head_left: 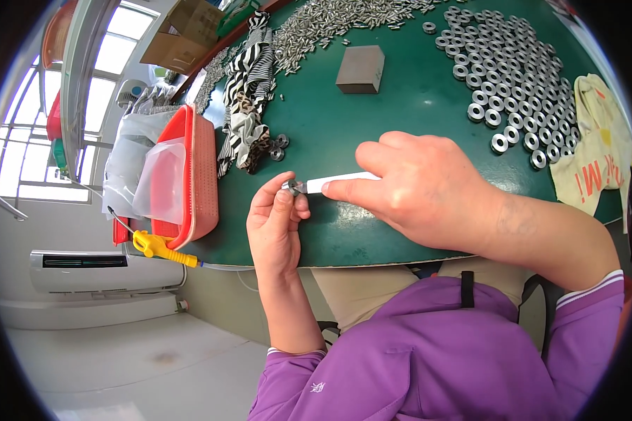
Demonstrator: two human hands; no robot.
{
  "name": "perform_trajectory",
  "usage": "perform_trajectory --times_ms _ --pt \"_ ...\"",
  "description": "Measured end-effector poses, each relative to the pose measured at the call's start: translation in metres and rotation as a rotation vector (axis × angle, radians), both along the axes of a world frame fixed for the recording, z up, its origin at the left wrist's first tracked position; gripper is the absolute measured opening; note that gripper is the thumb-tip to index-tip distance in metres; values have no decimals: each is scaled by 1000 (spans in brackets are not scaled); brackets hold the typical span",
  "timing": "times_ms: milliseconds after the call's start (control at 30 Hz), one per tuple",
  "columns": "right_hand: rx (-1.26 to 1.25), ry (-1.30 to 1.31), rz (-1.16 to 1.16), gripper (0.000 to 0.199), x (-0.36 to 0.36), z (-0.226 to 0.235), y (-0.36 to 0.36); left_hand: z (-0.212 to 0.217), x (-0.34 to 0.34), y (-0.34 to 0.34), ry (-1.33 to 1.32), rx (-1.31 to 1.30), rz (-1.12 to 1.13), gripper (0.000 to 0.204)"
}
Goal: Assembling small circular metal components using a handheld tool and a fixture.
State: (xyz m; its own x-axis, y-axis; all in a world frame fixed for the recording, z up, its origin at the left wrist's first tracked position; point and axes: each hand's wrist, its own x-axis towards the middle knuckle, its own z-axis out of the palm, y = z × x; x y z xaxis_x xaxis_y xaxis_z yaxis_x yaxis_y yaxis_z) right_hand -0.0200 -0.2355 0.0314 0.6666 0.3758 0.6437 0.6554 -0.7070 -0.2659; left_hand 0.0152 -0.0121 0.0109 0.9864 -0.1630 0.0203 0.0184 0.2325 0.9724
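Observation:
Pinched between the thumb and fingers of my left hand (274,228) is a small metal ring (288,186), held just above the near part of the green table. My right hand (421,182) grips a slim white tool (344,180), its index finger laid along it. The tool's narrow tip meets the ring or sits in its hole; I cannot tell which. A few loose rings (279,145) lie just beyond my left hand. Many more metal rings (512,91) are spread in rows at the far right.
Small metal pins (330,31) are heaped along the far side. Near them stand a grey block (359,70) and a striped cloth (249,98). At left are a red basket (205,175) and a yellow air gun (154,245). A pale yellow cloth (597,133) drapes the right edge.

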Motion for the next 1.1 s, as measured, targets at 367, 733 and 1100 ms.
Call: perform_trajectory --times_ms 367,733,1100 --pt "-67 -87 17 29 0 4 -2 -2 1 1 -26 62 -36 30" --pt "115 230 81 12 -5 7 -1 -3 0 2 -50 3 -20 28" --pt "7 184 23 19 -8 8 1 -3 0 0 -39 -7 -11 27"
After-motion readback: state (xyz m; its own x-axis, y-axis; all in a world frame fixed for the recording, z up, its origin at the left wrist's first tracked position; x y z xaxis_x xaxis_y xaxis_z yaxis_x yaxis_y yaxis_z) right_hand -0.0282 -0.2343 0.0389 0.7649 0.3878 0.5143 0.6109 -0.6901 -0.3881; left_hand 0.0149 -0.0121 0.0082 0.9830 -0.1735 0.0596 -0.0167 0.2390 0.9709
